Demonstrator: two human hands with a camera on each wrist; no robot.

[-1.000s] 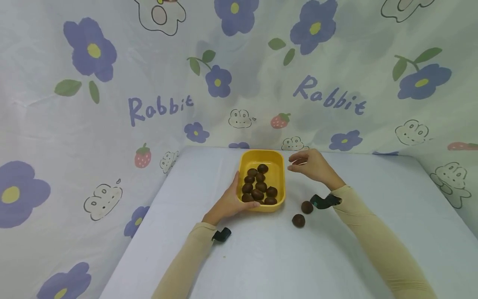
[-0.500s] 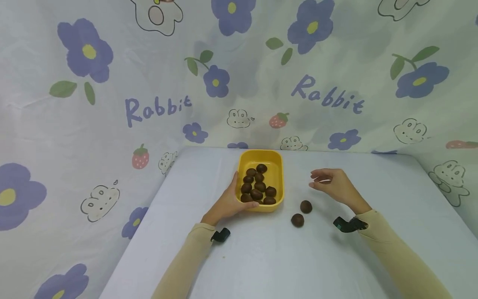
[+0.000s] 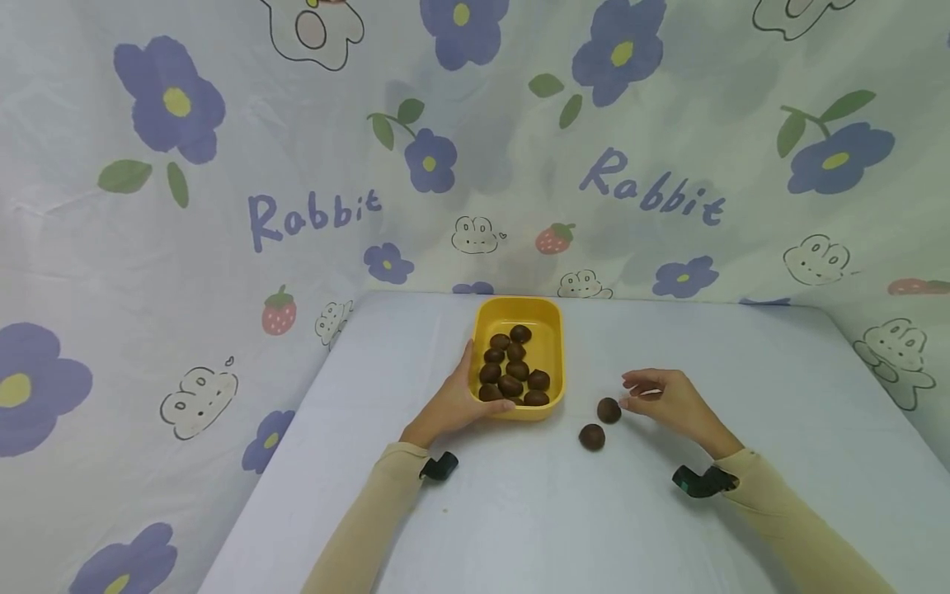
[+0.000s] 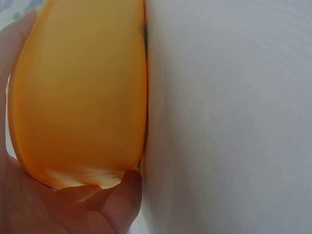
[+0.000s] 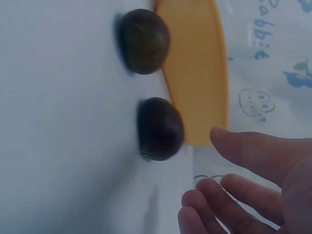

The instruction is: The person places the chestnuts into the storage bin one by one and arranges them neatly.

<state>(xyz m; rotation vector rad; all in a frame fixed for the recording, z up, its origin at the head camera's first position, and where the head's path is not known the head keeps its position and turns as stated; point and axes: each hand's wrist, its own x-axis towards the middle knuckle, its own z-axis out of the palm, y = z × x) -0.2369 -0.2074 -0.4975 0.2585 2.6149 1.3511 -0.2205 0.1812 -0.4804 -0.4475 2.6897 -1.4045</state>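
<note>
My left hand (image 3: 458, 394) grips the near left corner of a yellow tray (image 3: 552, 330), thumb along its near rim and fingers along its left side. The left wrist view has the tray's outer wall (image 4: 83, 87) close up, with the hand curved about it. Several brown chestnuts (image 3: 510, 385) lie inside, mostly toward the near end and left. On the table to the tray's right are two more, a farther chestnut (image 3: 609, 410) and a nearer chestnut (image 3: 592, 437). Just right of the farther one is my right hand (image 3: 671, 404), fingers loosely bent, thumb and fingers apart, holding nothing.
A white-covered table (image 3: 519, 511) carries everything. Behind it and along the left hangs a white curtain (image 3: 490, 99) printed with purple flowers, rabbits and strawberries. A small black camera (image 3: 439, 467) is on the left wrist, another black camera (image 3: 701, 481) on the right.
My right hand has drawn back from beside the tray's far right, first rightward, then down toward the two loose chestnuts. The left hand and the tray stay in place.
</note>
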